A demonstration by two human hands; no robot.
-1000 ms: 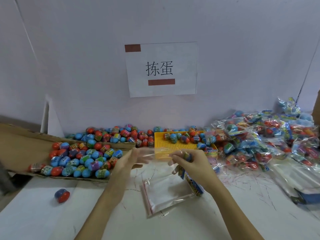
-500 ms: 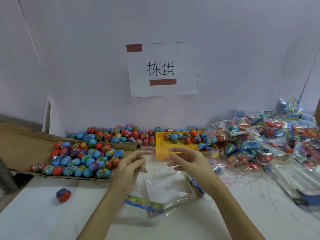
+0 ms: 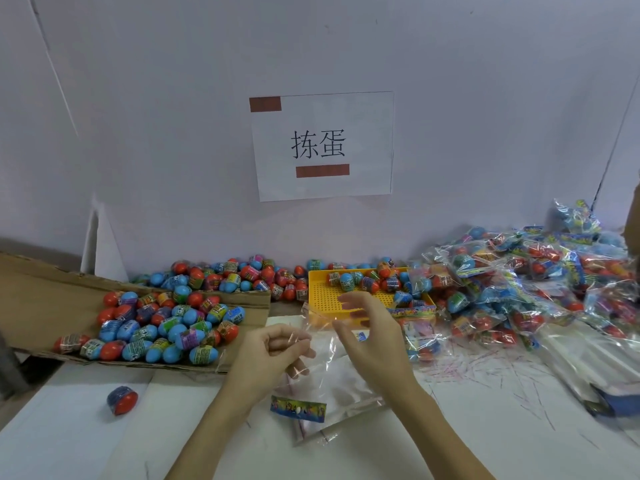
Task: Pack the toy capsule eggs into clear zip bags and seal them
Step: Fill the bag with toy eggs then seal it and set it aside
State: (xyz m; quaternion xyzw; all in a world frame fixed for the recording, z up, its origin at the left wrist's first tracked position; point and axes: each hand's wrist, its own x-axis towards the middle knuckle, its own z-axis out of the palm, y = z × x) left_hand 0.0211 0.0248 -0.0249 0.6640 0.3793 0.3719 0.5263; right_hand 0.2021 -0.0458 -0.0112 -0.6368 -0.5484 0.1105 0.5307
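Clear zip bag (image 3: 313, 327) pinched by left hand (image 3: 273, 355) and right hand (image 3: 372, 336) before yellow tray (image 3: 320, 297).

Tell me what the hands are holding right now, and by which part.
Both hands hold one empty clear zip bag by its top edge: left hand pinches the left side, right hand the right.

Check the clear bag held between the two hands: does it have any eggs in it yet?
Empty. The clear bag, pinched by the left hand and right hand, shows only table through its film; no egg inside.
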